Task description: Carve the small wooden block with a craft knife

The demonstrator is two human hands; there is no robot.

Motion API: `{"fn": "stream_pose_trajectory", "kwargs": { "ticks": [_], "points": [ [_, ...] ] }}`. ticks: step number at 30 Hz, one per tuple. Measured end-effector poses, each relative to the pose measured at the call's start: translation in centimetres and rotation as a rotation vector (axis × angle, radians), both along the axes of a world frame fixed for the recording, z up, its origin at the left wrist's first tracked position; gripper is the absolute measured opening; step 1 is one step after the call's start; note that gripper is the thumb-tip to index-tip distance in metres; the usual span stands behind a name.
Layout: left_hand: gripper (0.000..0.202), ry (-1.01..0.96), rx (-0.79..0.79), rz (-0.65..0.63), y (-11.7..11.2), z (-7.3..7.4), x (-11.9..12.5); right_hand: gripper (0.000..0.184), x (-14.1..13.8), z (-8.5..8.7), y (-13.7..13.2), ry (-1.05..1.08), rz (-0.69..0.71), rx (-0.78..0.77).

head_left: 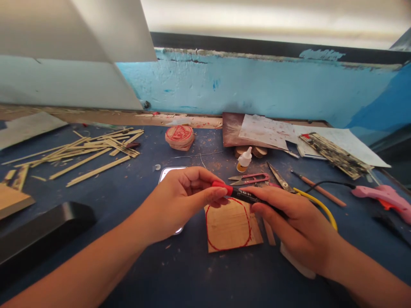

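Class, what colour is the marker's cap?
The marker's cap is red, seen best in the head view.

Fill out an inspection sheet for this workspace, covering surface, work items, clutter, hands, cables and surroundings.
Surface: dark blue tabletop with scattered crumbs.
Work items: red-and-black marker; wooden board bearing a red outline.
Clutter: wooden sticks, dropper bottle, pink-handled snips, partly hidden phone.
Hands: left hand on the marker's red end, right hand around its black barrel.
Cables: black cable running into pink tool.
Surroundings: light blue wall behind the tabletop.
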State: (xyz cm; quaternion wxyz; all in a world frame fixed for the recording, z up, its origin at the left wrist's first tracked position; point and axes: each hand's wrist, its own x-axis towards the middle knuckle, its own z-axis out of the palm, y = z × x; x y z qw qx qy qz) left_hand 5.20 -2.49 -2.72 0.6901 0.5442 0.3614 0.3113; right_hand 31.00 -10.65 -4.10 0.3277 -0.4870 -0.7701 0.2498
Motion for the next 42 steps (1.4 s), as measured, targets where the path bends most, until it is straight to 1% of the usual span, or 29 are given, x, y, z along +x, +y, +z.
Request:
{"fn": "stream_pose_trajectory", "kwargs": {
  "ticks": [2, 3, 5, 7, 9, 11, 13, 15, 17, 19, 23, 25, 27, 29, 31, 33, 35, 37, 38, 39, 42],
  "points": [
    [0.019, -0.015, -0.002, -0.006, -0.1, 0.0, 0.1, 0.035, 0.0, 0.0, -0.2, 0.087, -0.021, -0.100],
    [0.018, -0.016, -0.005, -0.012, -0.1, 0.0, 0.1, 0.033, 0.0, 0.0, -0.3, 0.170, -0.041, -0.193],
    [0.017, -0.011, -0.001, -0.019, -0.2, 0.3, 0.2, 0.032, -0.1, -0.2, -0.4, 0.380, -0.077, -0.437],
    [0.018, -0.002, 0.011, -0.022, -0.4, 0.6, 0.2, 0.039, -0.2, -0.5, -0.3, 0.555, -0.073, -0.644],
    [0.020, -0.002, 0.016, -0.029, -0.5, 0.8, 0.1, 0.048, -0.4, -0.8, 0.0, 0.625, -0.027, -0.739],
    [0.023, -0.004, 0.013, -0.043, -0.6, 0.9, 0.0, 0.054, -0.5, -1.0, 0.3, 0.626, 0.023, -0.766],
    [0.025, -0.007, 0.009, -0.054, -0.6, 0.8, -0.1, 0.055, -0.5, -1.0, 0.6, 0.597, 0.052, -0.755],
    [0.026, -0.014, 0.004, -0.050, -0.4, 0.5, -0.1, 0.051, -0.5, -0.9, 0.7, 0.539, 0.048, -0.683],
    [0.026, -0.024, -0.013, -0.049, -0.3, 0.3, -0.1, 0.040, -0.5, -0.8, 0.5, 0.453, 0.018, -0.551],
    [0.027, -0.032, -0.037, -0.056, -0.1, 0.2, -0.1, 0.033, -0.5, -0.6, 0.1, 0.355, -0.005, -0.380],
    [0.029, -0.051, -0.061, -0.077, -0.2, 0.3, -0.2, 0.041, -0.6, -0.7, -0.7, 0.183, 0.006, -0.050],
    [0.028, -0.050, -0.053, -0.086, -0.3, 0.6, -0.2, 0.043, -0.7, -0.7, -0.9, 0.119, 0.012, 0.063],
    [0.026, -0.037, -0.026, -0.090, -0.5, 1.0, -0.3, 0.042, -1.0, -0.7, -0.8, 0.067, 0.024, 0.127],
    [0.022, -0.007, 0.056, -0.063, -0.6, 1.4, -0.5, 0.040, -1.4, -0.5, -0.4, 0.021, 0.029, 0.144],
    [0.017, 0.070, 0.192, 0.015, -0.4, 1.6, -1.0, 0.039, -1.6, -0.4, 0.2, -0.029, 0.013, 0.134],
    [0.017, 0.172, 0.334, 0.145, 0.2, 1.7, -1.7, 0.042, -1.2, -0.3, 0.8, -0.086, -0.015, 0.114],
    [0.023, 0.265, 0.430, 0.285, 1.0, 1.4, -2.5, 0.044, -0.2, -0.2, 1.2, -0.150, -0.045, 0.082],
    [0.030, 0.348, 0.486, 0.378, 2.1, 0.8, -3.1, 0.037, 1.1, -0.1, 1.6, -0.219, -0.089, 0.038],
    [0.033, 0.400, 0.511, 0.391, 2.6, 0.4, -3.3, 0.033, 1.6, -0.1, 1.8, -0.254, -0.115, 0.011],
    [0.035, 0.463, 0.538, 0.378, 3.0, 0.0, -3.4, 0.029, 2.1, -0.1, 1.9, -0.288, -0.138, -0.017],
    [0.034, 0.659, 0.641, 0.287, 3.3, -1.2, -3.2, 0.026, 2.5, -0.4, 2.1, -0.368, -0.175, -0.095]
  ]
}}
